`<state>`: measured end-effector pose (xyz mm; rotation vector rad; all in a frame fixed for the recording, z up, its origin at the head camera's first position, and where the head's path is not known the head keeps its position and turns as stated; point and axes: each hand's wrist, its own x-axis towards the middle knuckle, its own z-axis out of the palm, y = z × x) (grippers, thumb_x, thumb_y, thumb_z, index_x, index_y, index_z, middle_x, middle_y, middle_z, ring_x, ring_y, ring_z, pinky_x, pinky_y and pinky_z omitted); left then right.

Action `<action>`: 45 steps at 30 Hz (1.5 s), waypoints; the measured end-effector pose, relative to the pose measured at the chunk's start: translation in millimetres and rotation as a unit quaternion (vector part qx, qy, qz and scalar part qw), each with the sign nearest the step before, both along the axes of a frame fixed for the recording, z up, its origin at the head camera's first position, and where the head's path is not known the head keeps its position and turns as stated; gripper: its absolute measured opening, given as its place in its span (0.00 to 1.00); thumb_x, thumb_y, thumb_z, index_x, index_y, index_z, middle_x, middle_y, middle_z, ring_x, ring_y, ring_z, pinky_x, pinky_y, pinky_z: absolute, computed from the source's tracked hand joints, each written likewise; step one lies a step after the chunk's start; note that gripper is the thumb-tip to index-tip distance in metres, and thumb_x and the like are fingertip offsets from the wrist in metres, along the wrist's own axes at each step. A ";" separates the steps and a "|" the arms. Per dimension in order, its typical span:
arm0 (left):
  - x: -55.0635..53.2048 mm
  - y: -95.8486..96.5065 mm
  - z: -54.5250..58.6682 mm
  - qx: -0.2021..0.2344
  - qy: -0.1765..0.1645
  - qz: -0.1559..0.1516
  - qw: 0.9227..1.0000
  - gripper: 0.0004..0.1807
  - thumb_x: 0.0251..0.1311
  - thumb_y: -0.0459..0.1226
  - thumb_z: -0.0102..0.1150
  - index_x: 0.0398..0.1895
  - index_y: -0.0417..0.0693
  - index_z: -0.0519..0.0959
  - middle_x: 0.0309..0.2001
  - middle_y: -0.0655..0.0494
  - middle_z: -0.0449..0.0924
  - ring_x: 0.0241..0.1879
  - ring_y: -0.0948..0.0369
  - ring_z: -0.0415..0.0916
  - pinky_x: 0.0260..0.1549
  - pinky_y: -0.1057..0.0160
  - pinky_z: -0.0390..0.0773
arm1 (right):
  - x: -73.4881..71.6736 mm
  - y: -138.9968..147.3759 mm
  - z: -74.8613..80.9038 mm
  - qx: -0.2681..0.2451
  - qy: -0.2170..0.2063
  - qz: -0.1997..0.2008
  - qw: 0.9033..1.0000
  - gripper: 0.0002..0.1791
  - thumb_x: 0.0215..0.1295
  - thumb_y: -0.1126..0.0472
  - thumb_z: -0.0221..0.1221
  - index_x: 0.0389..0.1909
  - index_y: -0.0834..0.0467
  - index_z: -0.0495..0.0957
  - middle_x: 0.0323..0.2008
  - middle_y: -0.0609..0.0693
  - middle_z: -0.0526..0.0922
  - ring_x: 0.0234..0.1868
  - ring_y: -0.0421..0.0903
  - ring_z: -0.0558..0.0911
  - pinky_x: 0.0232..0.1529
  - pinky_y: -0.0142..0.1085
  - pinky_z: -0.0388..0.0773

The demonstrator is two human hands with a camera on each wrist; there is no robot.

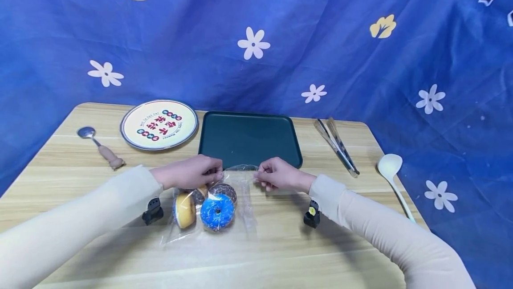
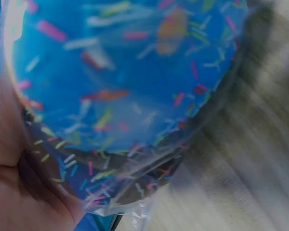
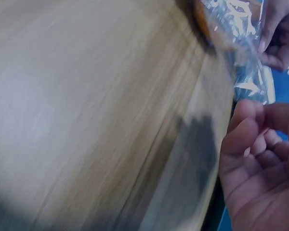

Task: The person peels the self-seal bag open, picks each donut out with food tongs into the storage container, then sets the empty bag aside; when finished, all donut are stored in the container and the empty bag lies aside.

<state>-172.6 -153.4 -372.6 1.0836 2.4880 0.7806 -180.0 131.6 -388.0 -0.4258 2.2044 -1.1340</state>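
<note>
A clear plastic bag (image 1: 246, 217) with several doughnuts in it is on the table in front of me. Inside are a doughnut with blue icing and sprinkles (image 1: 210, 221), a dark one (image 1: 230, 191) behind it and a pale-sided one (image 1: 186, 211) to the left. My left hand (image 1: 194, 172) grips the bag's upper edge above the doughnuts. On the other end of that edge, my right hand (image 1: 282, 175) pinches the film between thumb and index finger. Up close in the left wrist view, the blue doughnut (image 2: 125, 72) overlaps the dark one (image 2: 96, 175).
Behind the hands lies a dark green tray (image 1: 250, 140), with a round plate (image 1: 132, 124) to its left. A spoon (image 1: 106, 153) rests at far left. Tongs (image 1: 338, 146) and a white ladle (image 1: 389, 166) lie on the right of the wooden table (image 1: 304, 253). A blue curtain hangs behind.
</note>
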 end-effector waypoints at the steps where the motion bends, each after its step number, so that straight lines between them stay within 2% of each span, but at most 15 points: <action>1: 0.1 0.2 -0.4 0.003 0.006 -0.002 1.000 0.09 0.74 0.31 0.55 0.33 0.48 0.77 0.29 0.62 0.76 0.30 0.69 0.70 0.35 0.66 0.75 | -0.4 2.3 -0.5 -0.003 -0.007 0.002 1.000 0.15 0.81 0.59 0.56 0.36 0.67 0.80 0.24 0.49 0.79 0.21 0.39 0.78 0.24 0.29 0.74; 6: -0.2 0.4 -3.9 0.003 0.013 0.000 1.000 0.09 0.73 0.30 0.55 0.32 0.49 0.76 0.28 0.63 0.75 0.30 0.69 0.70 0.36 0.66 0.76 | 0.1 11.0 -2.4 -0.011 -0.034 0.011 0.999 0.14 0.81 0.60 0.55 0.38 0.66 0.80 0.24 0.48 0.79 0.20 0.38 0.76 0.21 0.28 0.67; 14: 1.6 0.0 -3.1 -0.003 0.008 0.005 1.000 0.08 0.73 0.30 0.56 0.33 0.49 0.77 0.27 0.63 0.75 0.29 0.70 0.70 0.34 0.67 0.75 | -1.8 22.1 -6.7 -0.016 -0.021 0.029 0.999 0.14 0.80 0.60 0.56 0.38 0.67 0.79 0.23 0.47 0.79 0.21 0.38 0.76 0.20 0.29 0.67; 19: 1.8 0.3 -3.7 -0.005 0.006 0.006 1.000 0.08 0.74 0.31 0.56 0.34 0.49 0.77 0.28 0.63 0.75 0.28 0.70 0.70 0.34 0.68 0.75 | 3.1 22.1 -4.1 -0.026 -0.032 0.008 0.999 0.17 0.81 0.55 0.56 0.34 0.65 0.78 0.24 0.48 0.80 0.21 0.39 0.77 0.20 0.30 0.71; 25: 2.1 1.6 -3.3 -0.007 0.010 0.008 1.000 0.08 0.75 0.32 0.55 0.33 0.50 0.77 0.27 0.63 0.75 0.28 0.70 0.70 0.33 0.67 0.75 | 18.1 10.4 -1.2 -0.025 -0.051 -0.022 0.998 0.24 0.80 0.47 0.56 0.31 0.63 0.79 0.23 0.47 0.79 0.20 0.40 0.77 0.21 0.30 0.72; 27: 2.1 2.1 -2.9 -0.006 0.008 0.008 1.000 0.09 0.75 0.32 0.55 0.33 0.50 0.77 0.27 0.63 0.75 0.28 0.70 0.70 0.33 0.67 0.75 | 23.5 4.6 -0.8 -0.031 -0.063 -0.026 0.997 0.23 0.79 0.46 0.57 0.32 0.62 0.80 0.22 0.46 0.79 0.20 0.39 0.76 0.21 0.29 0.72; 34: 2.8 2.9 -2.2 -0.006 0.011 0.011 1.000 0.09 0.74 0.32 0.55 0.33 0.50 0.77 0.26 0.63 0.75 0.27 0.70 0.70 0.32 0.68 0.75 | 35.3 -12.6 0.1 -0.054 -0.111 -0.037 0.992 0.19 0.77 0.52 0.60 0.24 0.55 0.75 0.18 0.44 0.77 0.17 0.37 0.75 0.20 0.28 0.73; 38: 3.6 3.1 -2.6 -0.009 0.013 0.015 1.000 0.08 0.74 0.32 0.55 0.33 0.50 0.77 0.26 0.63 0.75 0.27 0.70 0.70 0.33 0.67 0.76 | 37.0 -14.0 -0.3 -0.069 -0.127 -0.037 0.989 0.16 0.77 0.55 0.60 0.26 0.55 0.76 0.18 0.43 0.77 0.18 0.36 0.73 0.21 0.27 0.73; 45: 5.3 3.1 -4.0 -0.017 0.028 0.018 0.999 0.08 0.74 0.32 0.56 0.34 0.51 0.78 0.27 0.64 0.76 0.28 0.70 0.71 0.34 0.67 0.78 | 34.8 -2.3 -2.2 -0.066 -0.136 -0.016 0.988 0.13 0.78 0.58 0.58 0.31 0.58 0.77 0.19 0.44 0.78 0.19 0.37 0.73 0.22 0.27 0.72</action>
